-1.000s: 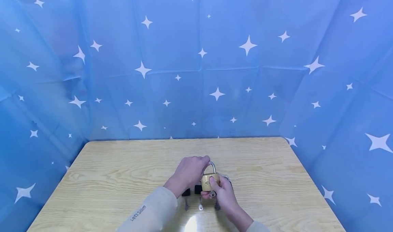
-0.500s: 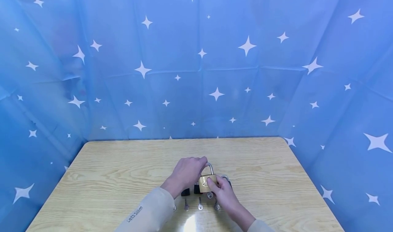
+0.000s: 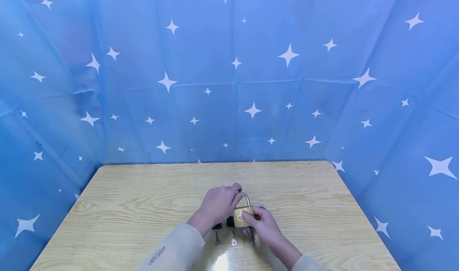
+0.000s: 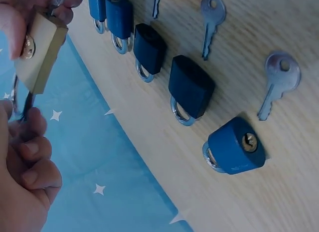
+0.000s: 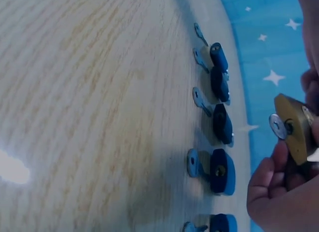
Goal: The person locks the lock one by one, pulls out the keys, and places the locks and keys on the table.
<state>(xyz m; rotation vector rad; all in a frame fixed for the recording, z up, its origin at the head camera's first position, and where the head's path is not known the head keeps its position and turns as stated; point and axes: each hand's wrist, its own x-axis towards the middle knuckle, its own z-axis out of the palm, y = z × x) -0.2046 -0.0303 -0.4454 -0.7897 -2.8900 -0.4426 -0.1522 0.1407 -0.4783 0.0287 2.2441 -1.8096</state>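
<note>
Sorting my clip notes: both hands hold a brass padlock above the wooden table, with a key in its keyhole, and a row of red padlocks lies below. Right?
Not quite: the padlocks in the row are dark blue, not red, as the left wrist view shows. The rest holds: left hand and right hand hold the brass padlock, a key in it.

One brass padlock, five dark padlocks, at least four loose keys.

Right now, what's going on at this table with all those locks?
A person holds a brass padlock up off the wooden table with both hands. The left hand grips its shackle, and the right hand pinches its body, with a key sitting in the keyhole. A row of dark padlocks and loose keys lies on the table beneath.
</note>
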